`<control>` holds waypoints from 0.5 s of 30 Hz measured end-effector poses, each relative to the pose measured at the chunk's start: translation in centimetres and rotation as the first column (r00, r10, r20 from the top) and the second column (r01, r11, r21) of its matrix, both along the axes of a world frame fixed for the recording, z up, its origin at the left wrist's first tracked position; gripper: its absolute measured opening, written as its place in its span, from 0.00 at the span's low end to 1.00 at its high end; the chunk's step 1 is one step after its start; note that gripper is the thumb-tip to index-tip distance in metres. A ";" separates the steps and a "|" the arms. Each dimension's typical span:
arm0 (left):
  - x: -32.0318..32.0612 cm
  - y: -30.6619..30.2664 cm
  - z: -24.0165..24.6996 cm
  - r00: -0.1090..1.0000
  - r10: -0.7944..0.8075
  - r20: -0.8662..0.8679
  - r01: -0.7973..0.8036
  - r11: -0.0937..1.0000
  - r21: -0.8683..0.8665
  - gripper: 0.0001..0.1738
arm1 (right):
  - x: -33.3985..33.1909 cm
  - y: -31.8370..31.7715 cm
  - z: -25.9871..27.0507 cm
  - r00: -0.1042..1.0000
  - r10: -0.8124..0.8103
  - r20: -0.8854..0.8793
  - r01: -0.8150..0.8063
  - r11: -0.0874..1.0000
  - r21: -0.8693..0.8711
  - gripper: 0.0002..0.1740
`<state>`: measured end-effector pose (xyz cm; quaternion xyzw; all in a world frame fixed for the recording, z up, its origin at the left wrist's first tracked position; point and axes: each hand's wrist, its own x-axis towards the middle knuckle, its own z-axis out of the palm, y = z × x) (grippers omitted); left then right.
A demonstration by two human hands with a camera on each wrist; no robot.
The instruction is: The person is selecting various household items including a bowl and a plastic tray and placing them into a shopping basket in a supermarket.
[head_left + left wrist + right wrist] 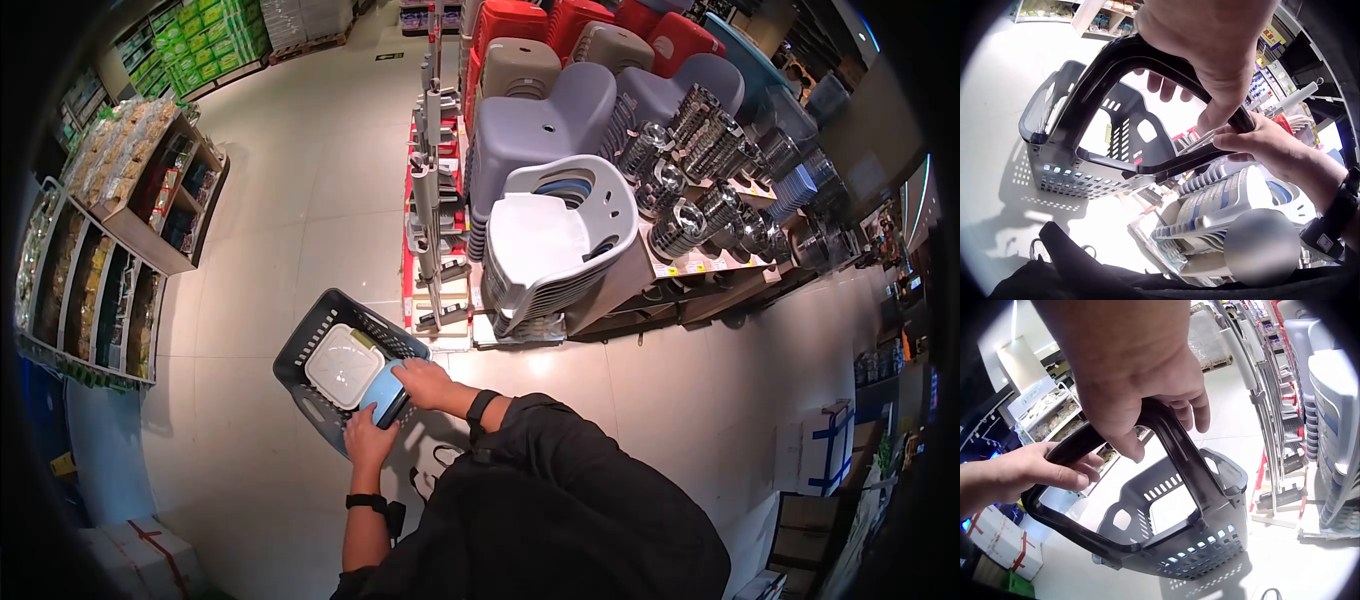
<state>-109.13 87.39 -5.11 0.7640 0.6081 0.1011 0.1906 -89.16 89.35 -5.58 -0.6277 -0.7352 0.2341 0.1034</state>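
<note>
A dark grey shopping basket [310,410] with slotted walls hangs or stands low in front of me, over the pale floor. Its thick black handle [1179,453] is raised into a loop. My left hand [370,440] grips one side of that handle, thumb on one face and fingers curled round the other. On the opposite side my right hand [425,383] holds the handle too, its wrist bent over it. Inside the basket lies a white lidded container [343,365] with a green label. A light blue surface [383,388] shows between my hands, partly hidden by them.
Stacked plastic stools [540,110] and a white seat stack [545,235] stand ahead to the right, near steel pots [690,220]. Upright poles on a display rack [428,230] rise beside the basket. Shelves of packaged goods [120,200] stand at left.
</note>
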 end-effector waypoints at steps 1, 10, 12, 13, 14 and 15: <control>-0.4 0.6 0.2 1.000 0.001 -0.005 -0.001 1.000 -0.002 0.32 | -0.3 0.6 0.0 1.000 0.016 -0.007 -0.016 1.000 0.014 0.25; -2.4 4.9 1.8 0.995 0.080 0.064 -0.061 0.966 -0.252 0.32 | -2.0 4.6 -0.2 0.999 0.050 0.009 -0.050 0.999 -0.012 0.21; -2.8 6.2 1.7 0.997 0.029 0.071 -0.014 0.979 -0.205 0.30 | -2.0 5.5 -0.2 0.996 0.091 -0.017 -0.090 0.995 0.038 0.20; -2.8 6.9 1.8 0.997 0.024 0.067 -0.010 0.980 -0.199 0.30 | -2.0 6.1 -0.4 0.995 0.089 -0.034 -0.086 0.992 0.092 0.18; -3.0 7.4 1.9 0.997 0.019 0.072 -0.004 0.979 -0.202 0.30 | -2.1 6.5 -0.6 0.994 0.092 -0.053 -0.084 0.986 0.143 0.16; -2.7 8.2 3.2 0.997 0.005 0.078 0.010 0.983 -0.184 0.29 | -2.2 7.1 -0.5 0.994 0.093 -0.052 -0.087 0.991 0.100 0.15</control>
